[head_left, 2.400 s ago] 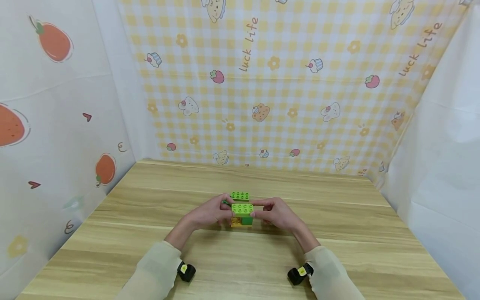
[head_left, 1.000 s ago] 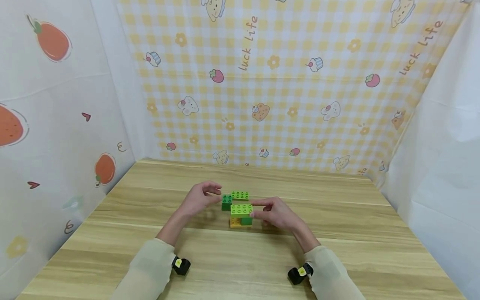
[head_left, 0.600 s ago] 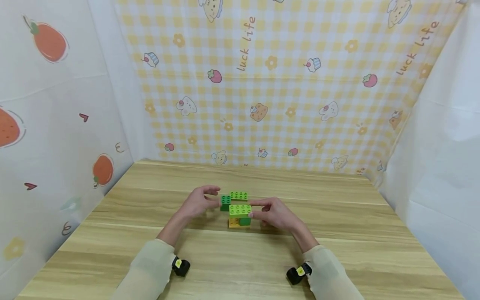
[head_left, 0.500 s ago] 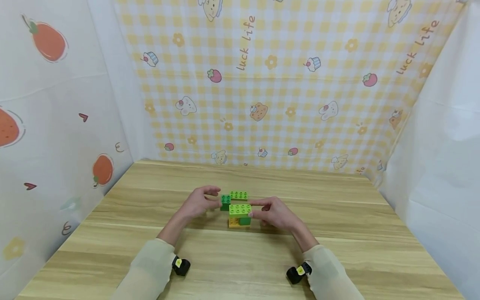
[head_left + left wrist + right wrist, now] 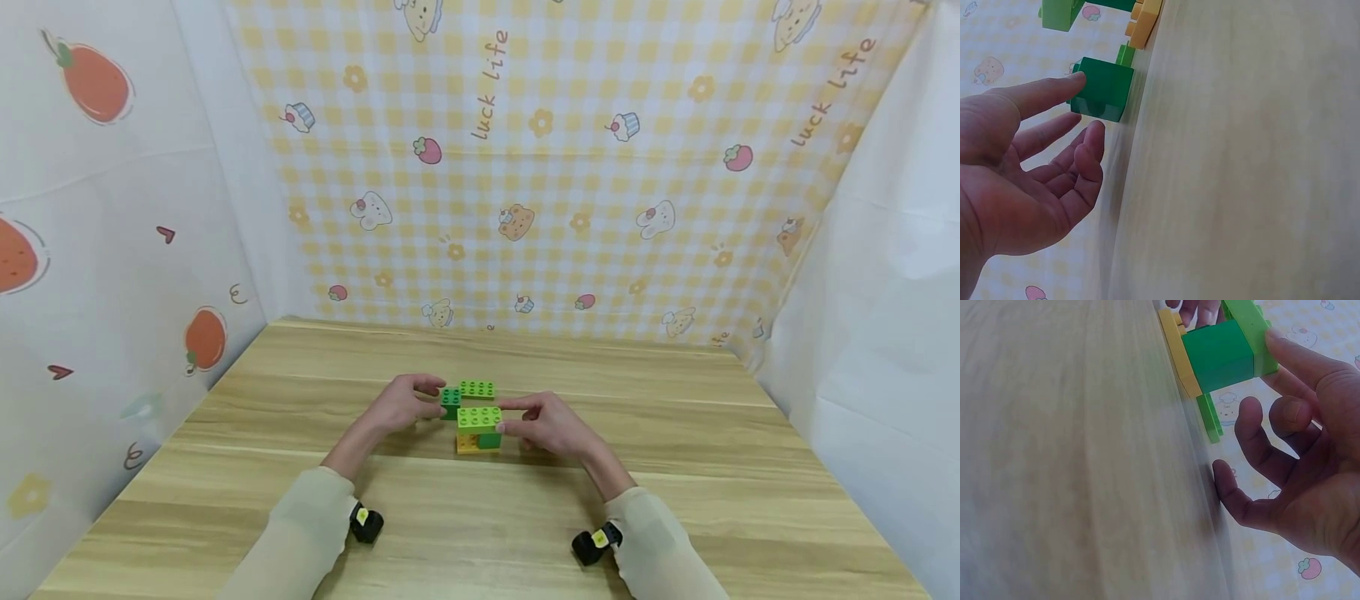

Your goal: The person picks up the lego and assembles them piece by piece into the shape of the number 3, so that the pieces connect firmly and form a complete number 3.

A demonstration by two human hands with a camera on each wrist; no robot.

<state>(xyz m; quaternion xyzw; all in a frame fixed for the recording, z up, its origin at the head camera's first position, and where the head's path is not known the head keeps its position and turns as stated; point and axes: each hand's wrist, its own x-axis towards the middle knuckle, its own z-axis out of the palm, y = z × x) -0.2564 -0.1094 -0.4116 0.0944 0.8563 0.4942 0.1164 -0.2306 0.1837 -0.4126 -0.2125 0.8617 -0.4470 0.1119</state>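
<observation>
A small stack stands mid-table: a light green brick (image 5: 480,416) on top of a yellow brick (image 5: 469,444) and a green brick (image 5: 491,441). My right hand (image 5: 502,417) rests beside it on the right, one straight finger touching the light green brick (image 5: 1249,328). Left of the stack sits a dark green brick (image 5: 451,402). My left hand (image 5: 433,402) reaches it with loosely spread fingers, and the index fingertip (image 5: 1077,78) touches the dark green brick (image 5: 1104,89). A flat light green plate (image 5: 477,388) lies just behind.
The wooden table (image 5: 675,467) is boxed in by patterned cloth walls on the left, back and right. Both sleeves lie toward the near edge, each with a black wrist camera (image 5: 366,523).
My left hand let go of the stack, uncovering the dark green brick, then moved to that brick and now touches it. The right hand and stack stayed put.
</observation>
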